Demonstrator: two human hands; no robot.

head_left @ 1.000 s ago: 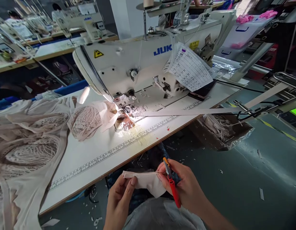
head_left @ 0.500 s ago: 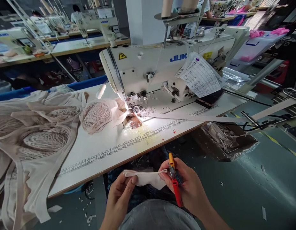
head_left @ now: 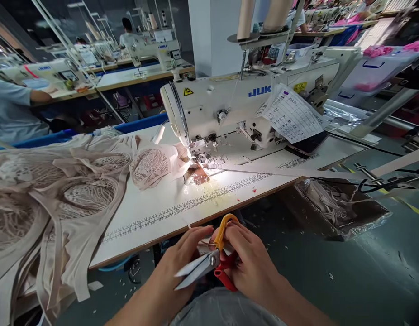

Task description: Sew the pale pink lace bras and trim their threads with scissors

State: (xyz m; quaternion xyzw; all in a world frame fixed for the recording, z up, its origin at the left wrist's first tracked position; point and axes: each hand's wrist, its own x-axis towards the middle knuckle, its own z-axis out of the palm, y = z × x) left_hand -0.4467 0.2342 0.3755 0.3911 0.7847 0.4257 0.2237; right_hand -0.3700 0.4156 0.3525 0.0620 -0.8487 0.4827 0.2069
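My right hand (head_left: 252, 262) is closed around red and orange thread snips (head_left: 209, 265), whose open metal blades point left across my left hand. My left hand (head_left: 182, 265) is curled below the table's front edge, pinching a small beige fabric piece (head_left: 204, 246) that is mostly hidden between both hands. Ahead on the white table (head_left: 162, 213) stands a white JUKI sewing machine (head_left: 236, 108) with a beige lace cup piece (head_left: 151, 165) under its lit needle area. A beige elastic strip (head_left: 280, 171) runs from the needle off to the right.
A heap of beige lace garments (head_left: 53, 199) covers the table's left side and hangs over its edge. A paper chart (head_left: 291, 115) hangs on the machine. A plastic-lined box of elastic scraps (head_left: 341, 203) sits at the right. Another person in a blue sleeve (head_left: 12, 108) works at far left.
The snips have turned so their blades now point left, open. Both hands have come together, hiding most of the fabric piece. The view has tilted up and left.
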